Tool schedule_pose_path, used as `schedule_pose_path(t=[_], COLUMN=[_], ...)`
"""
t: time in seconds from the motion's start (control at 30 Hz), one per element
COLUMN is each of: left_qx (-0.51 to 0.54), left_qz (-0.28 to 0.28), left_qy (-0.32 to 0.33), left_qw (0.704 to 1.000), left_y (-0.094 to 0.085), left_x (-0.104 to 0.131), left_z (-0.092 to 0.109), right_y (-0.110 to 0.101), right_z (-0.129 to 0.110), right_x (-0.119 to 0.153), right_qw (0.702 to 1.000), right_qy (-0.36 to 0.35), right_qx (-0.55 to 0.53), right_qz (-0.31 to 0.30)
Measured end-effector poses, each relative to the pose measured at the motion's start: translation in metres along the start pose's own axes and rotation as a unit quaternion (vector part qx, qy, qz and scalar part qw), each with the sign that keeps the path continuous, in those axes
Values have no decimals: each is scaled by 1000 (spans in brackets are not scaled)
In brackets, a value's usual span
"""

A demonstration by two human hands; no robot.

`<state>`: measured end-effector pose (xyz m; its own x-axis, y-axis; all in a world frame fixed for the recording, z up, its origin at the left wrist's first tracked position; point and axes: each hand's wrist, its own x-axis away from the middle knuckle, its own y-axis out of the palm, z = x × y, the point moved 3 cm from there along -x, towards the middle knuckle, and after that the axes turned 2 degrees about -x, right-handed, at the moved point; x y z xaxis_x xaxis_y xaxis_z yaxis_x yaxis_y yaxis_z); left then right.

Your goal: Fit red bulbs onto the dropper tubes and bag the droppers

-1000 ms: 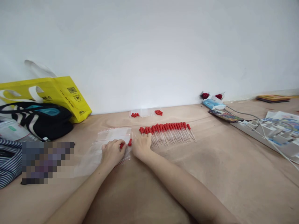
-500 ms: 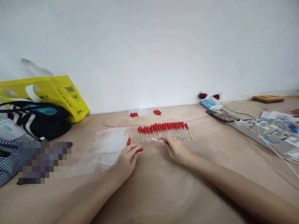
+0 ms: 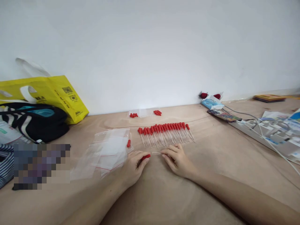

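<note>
My left hand (image 3: 136,164) is closed on a red rubber dropper bulb (image 3: 145,157), which sticks out between thumb and fingers. Facing it, my right hand (image 3: 178,160) pinches a thin clear dropper tube (image 3: 156,153) whose end points toward the bulb; a small gap separates the two. Just beyond both hands lies a row of assembled droppers (image 3: 167,128), red bulbs at the far side and clear tubes toward me. One more dropper with a red bulb (image 3: 128,143) rests on the edge of the clear zip bags (image 3: 110,147) left of the row.
Against the wall lies a clear bag with small red bulbs (image 3: 157,112). A yellow tote bag (image 3: 70,100) and a black bag (image 3: 47,122) stand at the left. Tissues (image 3: 212,103), a power strip (image 3: 264,134) and white cables are on the right.
My right hand has drawn the dropper tube toward me, away from the row. My left hand has shifted right with the red bulb, so tube and bulb now nearly line up.
</note>
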<state>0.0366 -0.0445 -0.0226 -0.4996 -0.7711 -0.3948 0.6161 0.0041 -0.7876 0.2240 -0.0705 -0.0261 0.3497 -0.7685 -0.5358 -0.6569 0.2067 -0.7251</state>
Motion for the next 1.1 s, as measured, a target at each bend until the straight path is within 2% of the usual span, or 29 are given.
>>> schedule_pose_path(t=[0.2,0.4,0.57,0.7,0.83,1.1], left_qx=[8,27,12,-19,-58,-97], left_qz=[4,2,0,-11,-52,-58], left_qy=[-2,-17,-12,38,86,131], left_qw=[1000,999,1000,999,993,985], left_y=[1,-1,-3,-5,-4,-1], left_x=[0,-1,-2,1,4,7], left_z=[-1,0,5,12,21,29], right_y=[6,11,12,6,0,4], right_z=[-8,-13,-13,-12,-10,-15], right_x=[-3,-1,0,-1,-1,2], right_qw=[1000,999,998,994,989,990], right_qy=[1,-31,-48,-82,-123,-115], right_qx=[11,16,9,25,58,59], right_qz=[-1,-15,-43,-62,-60,-49])
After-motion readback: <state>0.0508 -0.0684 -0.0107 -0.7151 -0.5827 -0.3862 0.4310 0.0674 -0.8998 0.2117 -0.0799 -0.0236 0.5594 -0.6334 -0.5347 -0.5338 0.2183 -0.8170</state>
